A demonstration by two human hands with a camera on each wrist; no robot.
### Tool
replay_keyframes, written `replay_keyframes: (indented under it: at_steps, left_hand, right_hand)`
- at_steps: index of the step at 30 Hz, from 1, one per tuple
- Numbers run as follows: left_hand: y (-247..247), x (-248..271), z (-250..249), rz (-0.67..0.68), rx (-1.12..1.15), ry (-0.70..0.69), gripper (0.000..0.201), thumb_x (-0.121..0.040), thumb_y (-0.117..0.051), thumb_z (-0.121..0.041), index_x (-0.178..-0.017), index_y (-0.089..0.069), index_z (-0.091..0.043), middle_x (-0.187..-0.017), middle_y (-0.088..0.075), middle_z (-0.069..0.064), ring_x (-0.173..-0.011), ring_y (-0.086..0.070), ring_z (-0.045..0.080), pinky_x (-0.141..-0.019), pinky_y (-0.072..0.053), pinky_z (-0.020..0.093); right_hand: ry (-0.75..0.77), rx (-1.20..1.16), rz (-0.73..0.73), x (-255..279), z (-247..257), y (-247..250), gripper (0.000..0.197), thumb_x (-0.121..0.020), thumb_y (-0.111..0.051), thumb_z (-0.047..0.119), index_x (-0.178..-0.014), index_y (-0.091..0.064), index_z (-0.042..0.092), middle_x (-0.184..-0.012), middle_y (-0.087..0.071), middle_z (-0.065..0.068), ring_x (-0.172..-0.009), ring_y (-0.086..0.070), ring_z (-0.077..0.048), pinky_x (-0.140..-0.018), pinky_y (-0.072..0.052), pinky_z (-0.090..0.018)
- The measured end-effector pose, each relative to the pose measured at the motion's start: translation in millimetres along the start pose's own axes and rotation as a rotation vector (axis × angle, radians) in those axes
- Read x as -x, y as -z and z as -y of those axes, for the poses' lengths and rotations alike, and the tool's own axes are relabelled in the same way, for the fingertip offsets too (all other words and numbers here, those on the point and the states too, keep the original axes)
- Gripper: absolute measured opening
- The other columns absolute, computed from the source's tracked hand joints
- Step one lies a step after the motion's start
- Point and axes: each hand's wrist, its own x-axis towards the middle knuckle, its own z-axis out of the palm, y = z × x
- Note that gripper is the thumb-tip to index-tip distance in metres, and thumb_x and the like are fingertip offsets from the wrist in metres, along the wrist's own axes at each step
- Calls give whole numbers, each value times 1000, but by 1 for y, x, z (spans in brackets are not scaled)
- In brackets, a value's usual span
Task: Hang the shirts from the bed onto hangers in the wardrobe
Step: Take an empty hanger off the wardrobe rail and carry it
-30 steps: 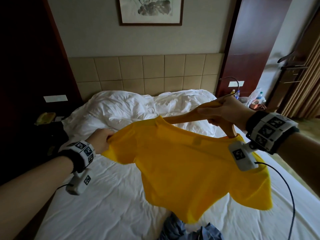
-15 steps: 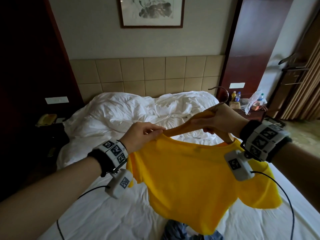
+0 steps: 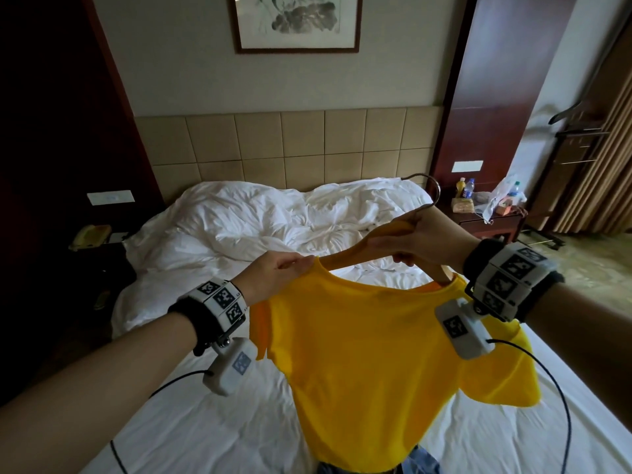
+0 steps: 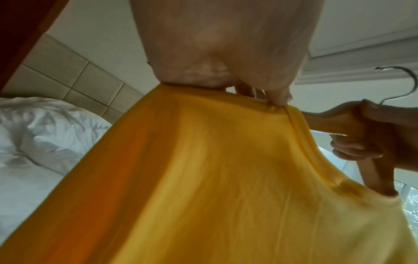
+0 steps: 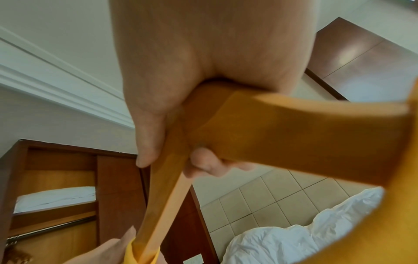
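A yellow shirt [image 3: 362, 354] is held up in the air over the bed [image 3: 191, 405], and it is partly on a wooden hanger [image 3: 372, 248]. The hanger is gripped by the right hand [image 3: 417, 241], with the fingers curled round the wood near its middle (the thumb is laid along one arm of it, as seen in the right wrist view). The metal hook [image 3: 429, 189] is pointed up and away, past the hand. The right arm of the hanger is tucked inside the neck hole of the shirt, so that shoulder is already covered. The left arm of the hanger is bare between the right hand and the collar, and its far end is slipped under the collar. The collar is pinched there by the left hand [image 3: 273, 278], with the fingertips [image 4: 278, 100] pressed on the cloth right at the edge. The body of the shirt is hung down loose below both hands, and one short sleeve is spread out to the right. Some blue cloth [image 3: 420, 463] is seen on the sheet just under the shirt's bottom edge. A crumpled white duvet [image 3: 280, 217] is heaped at the head of the bed, below a tan padded headboard [image 3: 290, 145]. A framed picture [image 3: 297, 22] is hung on the wall above it. A small bedside table [image 3: 485, 220] with bottles and a bag is stood at the right of the bed.
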Motion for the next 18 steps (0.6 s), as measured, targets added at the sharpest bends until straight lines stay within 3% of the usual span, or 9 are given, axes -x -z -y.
replay_keyframes:
  at_steps: [2, 4, 5, 7, 9, 12, 14, 16, 18]
  left_hand:
    - [4, 0, 0, 25, 17, 63, 54, -94, -46, -59, -69, -61, -13, -63, -52, 3, -62, -52, 14, -66, -39, 23]
    - [8, 0, -1, 58, 55, 109, 52, -101, -44, -48, -95, -70, -4, -84, -67, 17, -78, -64, 19, -78, -46, 23]
    - [9, 0, -2, 64, 63, 117, 49, -102, -44, -43, -99, -71, -2, -90, -70, 18, -81, -65, 17, -77, -47, 19]
    - [8, -1, -3, 66, 30, 117, 52, -97, -49, -50, -78, -64, -5, -70, -61, 11, -66, -57, 16, -64, -43, 19]
    - [6, -2, -4, 22, -36, 110, 53, -84, -50, -64, -58, -46, -17, -54, -42, -3, -52, -42, 10, -56, -33, 22]
    - [5, -5, -4, -24, -86, 83, 58, -75, -52, -73, -52, -37, -22, -51, -34, -7, -48, -34, 7, -54, -26, 23]
    - [5, -6, -3, -37, -85, 51, 62, -75, -54, -77, -53, -41, -21, -53, -37, -5, -49, -37, 7, -55, -28, 22]
    - [9, -6, 1, 13, -111, 12, 58, -73, -62, -77, -69, -63, -19, -63, -53, -5, -56, -50, 8, -59, -37, 21]
    - [17, -5, 12, 61, -202, -21, 42, -74, -77, -57, -102, -69, -28, -92, -68, -8, -77, -63, 5, -70, -48, 18]
  right_hand:
    - [-2, 5, 5, -1, -1, -1, 18, -80, -79, 30, -90, -79, 16, -67, -69, -11, -57, -59, -22, -61, -52, -34]
    - [-13, 3, 2, -2, -2, 0, 17, -80, -79, 30, -91, -79, 16, -66, -69, -9, -56, -59, -21, -62, -52, -34]
    - [-16, 1, 1, -2, -3, 0, 18, -80, -79, 30, -90, -78, 16, -66, -69, -9, -57, -59, -22, -62, -52, -35]
    - [-17, 2, 1, -2, -3, -1, 18, -80, -79, 30, -90, -78, 15, -68, -69, -12, -58, -59, -24, -64, -53, -36]
    - [-18, -4, -4, -3, -1, -3, 18, -80, -79, 29, -88, -78, 13, -69, -69, -14, -59, -60, -25, -64, -53, -36]
    - [-20, -24, -15, -3, -1, -4, 16, -81, -79, 26, -87, -77, 12, -67, -68, -11, -58, -59, -24, -62, -53, -36]
    - [-24, -20, -16, -3, -2, -4, 18, -81, -79, 27, -88, -77, 12, -67, -68, -9, -58, -60, -23, -63, -53, -36]
    - [-29, -13, -15, -2, -3, -2, 19, -80, -79, 29, -90, -77, 13, -66, -68, -8, -58, -59, -22, -64, -53, -36]
    - [-25, -31, -27, -1, -4, 1, 19, -81, -79, 26, -93, -78, 12, -64, -67, -8, -57, -58, -21, -61, -52, -34]
